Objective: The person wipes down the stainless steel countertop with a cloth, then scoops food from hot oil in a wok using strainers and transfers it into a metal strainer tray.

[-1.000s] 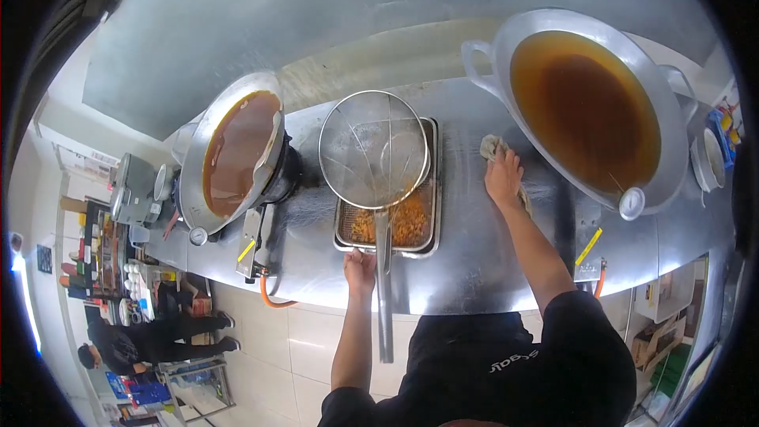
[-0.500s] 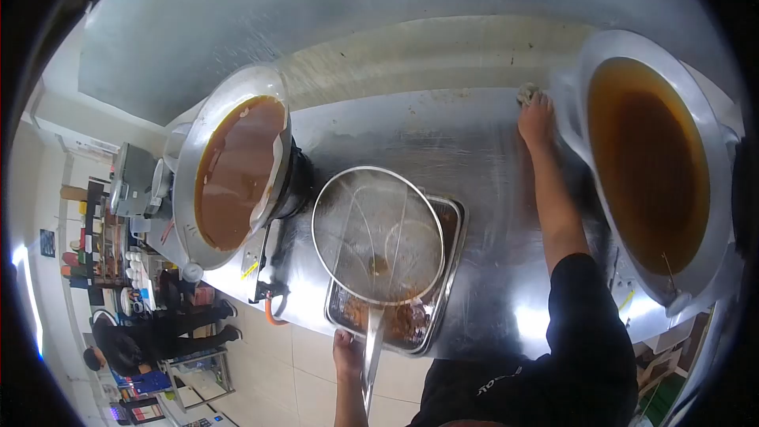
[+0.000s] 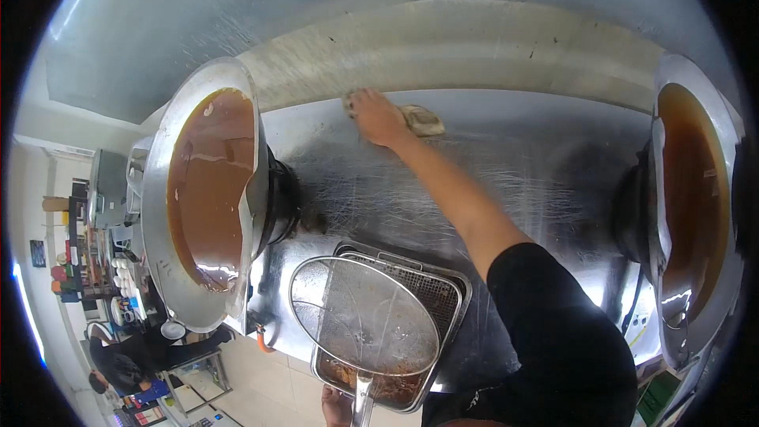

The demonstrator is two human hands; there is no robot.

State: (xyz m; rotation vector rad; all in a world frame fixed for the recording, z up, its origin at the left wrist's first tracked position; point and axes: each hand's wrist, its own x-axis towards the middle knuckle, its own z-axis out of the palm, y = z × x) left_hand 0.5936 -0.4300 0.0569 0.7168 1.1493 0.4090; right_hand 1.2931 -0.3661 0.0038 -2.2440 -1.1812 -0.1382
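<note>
My right hand (image 3: 377,117) presses a crumpled cloth (image 3: 423,120) on the steel counter (image 3: 506,182), close to its back edge. The cloth sticks out to the right of the hand. Low in the view, my left hand (image 3: 336,406) has its fingers at the near left corner of a metal tray (image 3: 456,324), beside the handle of a round mesh strainer (image 3: 364,316). The strainer rests over the tray and a wire basket (image 3: 431,289). Orange-brown fried bits (image 3: 395,389) lie in the tray, partly behind the mesh.
A large pan of brown liquid (image 3: 209,190) sits on a burner at the left. Another pan of dark oil (image 3: 696,205) is at the right edge. An orange hose (image 3: 264,341) hangs at the counter's front. A person in dark clothes (image 3: 122,368) is at the lower left.
My right hand has swept the cloth from beside the right pan leftward along the counter's back. The tray and strainer appear lower, nearer the front edge, with my left hand still beside them.
</note>
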